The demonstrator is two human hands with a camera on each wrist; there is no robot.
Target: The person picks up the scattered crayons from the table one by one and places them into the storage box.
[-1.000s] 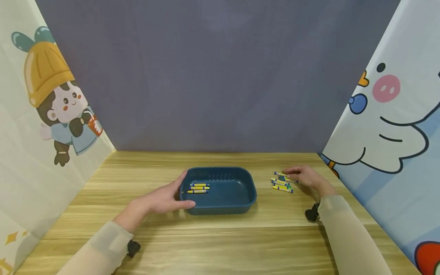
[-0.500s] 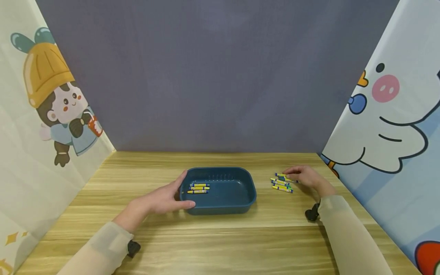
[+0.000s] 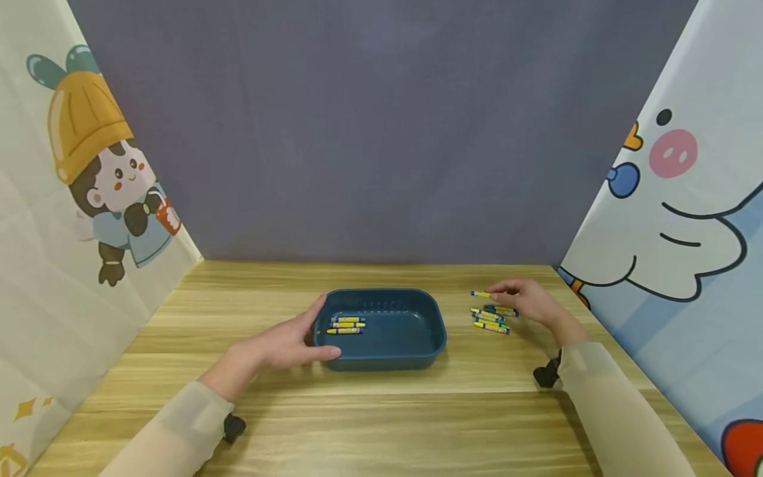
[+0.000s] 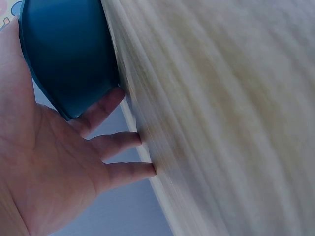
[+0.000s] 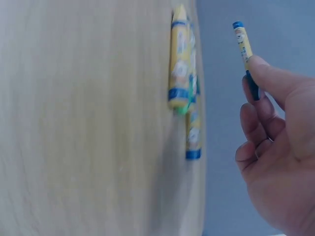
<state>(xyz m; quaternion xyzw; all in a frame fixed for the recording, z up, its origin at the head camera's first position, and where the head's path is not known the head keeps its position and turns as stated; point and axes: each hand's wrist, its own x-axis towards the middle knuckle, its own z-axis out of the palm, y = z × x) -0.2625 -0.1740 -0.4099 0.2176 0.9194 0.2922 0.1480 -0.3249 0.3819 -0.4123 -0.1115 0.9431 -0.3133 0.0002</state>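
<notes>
Near the middle of the table stands a dark blue plastic bin (image 3: pixel 381 363) with three yellow-wrapped crayons (image 3: pixel 346 325) lying side by side at its left. My left hand (image 3: pixel 290 341) grips the bin's left end, thumb over the front rim and fingers round the far corner; in the left wrist view two fingertips touch the table. My right hand (image 3: pixel 527 301) pinches a crayon (image 5: pixel 242 44) with a dark blue-green end between thumb and fingertips, raised over the table. Close below that hand lies a small pile of crayons (image 3: pixel 489 317), several of them overlapping.
The wooden table (image 3: pixel 381 424) ends at a grey backdrop (image 3: pixel 381 132). Printed cartoon panels stand along its left (image 3: pixel 119 218) and right (image 3: pixel 673 218) sides. Black devices hang at the left wrist (image 3: pixel 234 428) and right wrist (image 3: pixel 546 374).
My right hand has lifted one crayon from the pile, moving it slightly up and away from the others. The left hand and bin stay in place.
</notes>
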